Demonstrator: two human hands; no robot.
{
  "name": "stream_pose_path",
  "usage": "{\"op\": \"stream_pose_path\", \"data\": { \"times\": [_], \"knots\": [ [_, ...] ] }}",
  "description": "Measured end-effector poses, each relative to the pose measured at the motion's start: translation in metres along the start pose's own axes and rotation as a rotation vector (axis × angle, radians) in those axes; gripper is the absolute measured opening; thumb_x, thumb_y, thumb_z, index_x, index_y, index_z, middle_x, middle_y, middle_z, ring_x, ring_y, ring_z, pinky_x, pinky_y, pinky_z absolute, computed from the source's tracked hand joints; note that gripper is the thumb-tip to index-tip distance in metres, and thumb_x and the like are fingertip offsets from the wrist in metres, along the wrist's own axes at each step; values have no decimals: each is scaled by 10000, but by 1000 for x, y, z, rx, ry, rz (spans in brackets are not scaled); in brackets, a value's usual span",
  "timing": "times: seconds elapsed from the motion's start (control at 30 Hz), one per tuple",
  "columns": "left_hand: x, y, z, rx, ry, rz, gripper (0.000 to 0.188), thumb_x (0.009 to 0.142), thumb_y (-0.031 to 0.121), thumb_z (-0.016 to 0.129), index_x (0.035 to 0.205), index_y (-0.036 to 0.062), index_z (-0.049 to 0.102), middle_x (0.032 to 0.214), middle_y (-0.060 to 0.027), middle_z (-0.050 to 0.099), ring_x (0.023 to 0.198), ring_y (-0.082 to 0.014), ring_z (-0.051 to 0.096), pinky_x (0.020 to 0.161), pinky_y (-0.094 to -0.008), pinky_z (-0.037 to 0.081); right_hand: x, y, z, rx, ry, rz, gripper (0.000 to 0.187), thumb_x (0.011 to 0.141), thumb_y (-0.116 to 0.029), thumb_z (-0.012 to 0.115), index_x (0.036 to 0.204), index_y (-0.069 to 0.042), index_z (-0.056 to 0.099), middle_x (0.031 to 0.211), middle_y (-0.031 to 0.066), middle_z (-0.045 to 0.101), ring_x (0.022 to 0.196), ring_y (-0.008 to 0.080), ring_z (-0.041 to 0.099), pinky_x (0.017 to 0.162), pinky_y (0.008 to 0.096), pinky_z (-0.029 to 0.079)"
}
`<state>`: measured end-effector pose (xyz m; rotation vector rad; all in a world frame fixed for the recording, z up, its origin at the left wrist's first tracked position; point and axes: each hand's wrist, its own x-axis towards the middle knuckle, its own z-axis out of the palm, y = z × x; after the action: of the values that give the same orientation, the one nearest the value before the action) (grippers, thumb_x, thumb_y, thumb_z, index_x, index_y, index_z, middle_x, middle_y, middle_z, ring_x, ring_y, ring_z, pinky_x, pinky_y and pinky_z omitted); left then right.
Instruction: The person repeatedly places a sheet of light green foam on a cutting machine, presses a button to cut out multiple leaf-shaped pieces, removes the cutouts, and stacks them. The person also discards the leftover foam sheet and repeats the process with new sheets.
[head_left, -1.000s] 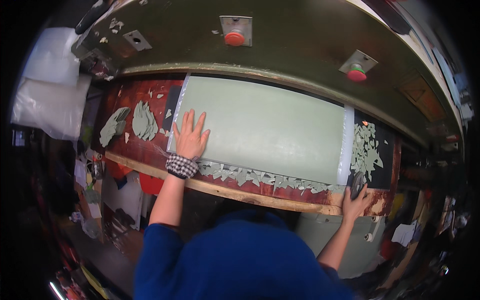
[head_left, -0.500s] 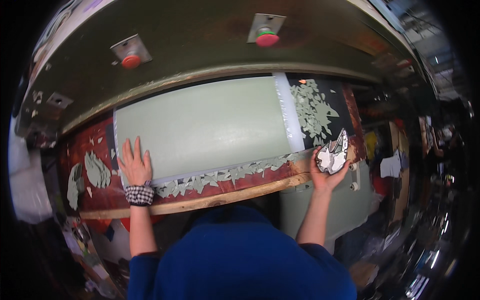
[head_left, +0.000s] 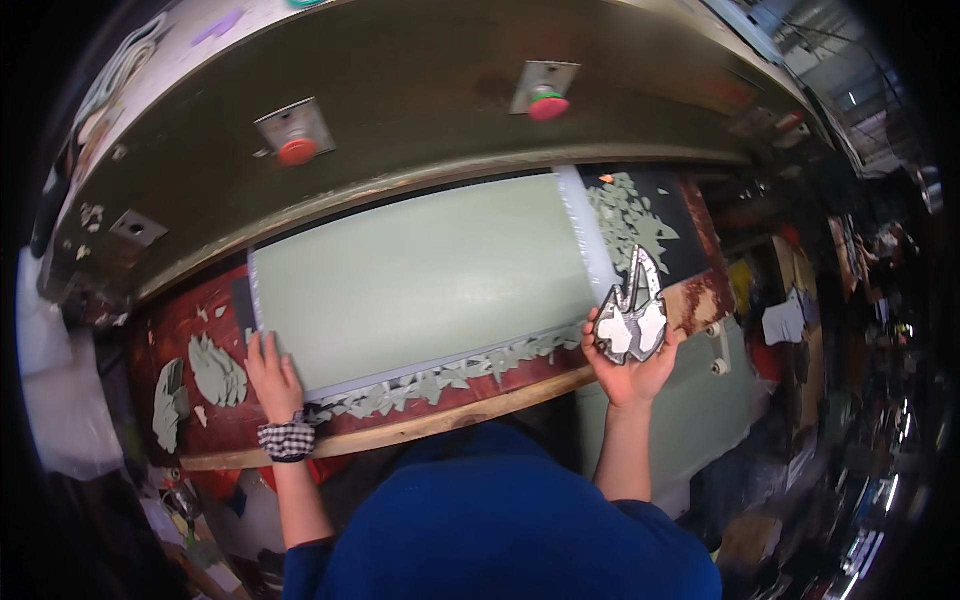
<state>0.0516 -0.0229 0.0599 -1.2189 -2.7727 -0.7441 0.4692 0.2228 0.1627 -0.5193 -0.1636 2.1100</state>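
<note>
Now the right hand (head_left: 632, 378) holds a gray and white pointed shape (head_left: 650, 322) near the right end of a big pale green sheet (head_left: 430, 275). The left hand (head_left: 276, 380) grabs nothing, with its fingers stretched out by the left edge. The sheet lies flat on the red desk (head_left: 225, 432). Little green scraps (head_left: 430, 385) sit along its near side.

A pale green sheet (head_left: 420, 280) sprawls over the red counter (head_left: 225, 430)! Stacked cut pieces (head_left: 217, 370) sit left of the sheet, jagged scraps (head_left: 440, 385) line its near edge, loose bits (head_left: 625, 215) crowd its right!
</note>
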Motion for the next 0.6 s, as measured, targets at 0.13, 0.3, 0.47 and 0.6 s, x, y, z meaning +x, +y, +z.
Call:
{"op": "stream_pose_path", "data": {
  "times": [0.13, 0.3, 0.47, 0.6],
  "knots": [
    [-7, 5, 12, 323, -4, 12, 467, 891, 147, 545, 1346, 62, 482, 1445, -202, 367, 1377, -353, 298, 1109, -597, 179, 14, 65, 22, 39, -130, 189, 812, 892, -632, 397, 1417, -14, 342, 1258, 293, 492, 1146, 469, 487, 1032, 577, 351],
    [-1, 62, -8, 203, 73, 89, 433, 841, 156, 634, 1251, 50, 543, 1322, -187, 472, 1276, -330, 415, 1069, -554, 275, 28, 150, 47, -67, -151, 344, 792, 830, -614, 551, 1378, -59, 413, 1261, 179, 528, 1166, 403, 488, 1097, 570, 290],
    [14, 139, -46, -611, 100, 270, 311, 748, 50, 711, 1045, 56, 618, 901, -88, 599, 820, -249, 588, 746, -324, 463, 27, 205, 67, -258, -270, 377, 734, 872, -531, 551, 1392, -44, 378, 1318, 151, 507, 1238, 303, 476, 1103, 495, 312],
    [25, 138, -54, -697, 50, 304, 215, 743, 50, 704, 935, 64, 607, 756, -39, 565, 686, -209, 546, 665, -330, 429, 24, 226, 63, -367, -245, 368, 701, 889, -493, 557, 1367, -4, 400, 1323, 139, 506, 1238, 264, 478, 1085, 444, 326]
  ]
}}
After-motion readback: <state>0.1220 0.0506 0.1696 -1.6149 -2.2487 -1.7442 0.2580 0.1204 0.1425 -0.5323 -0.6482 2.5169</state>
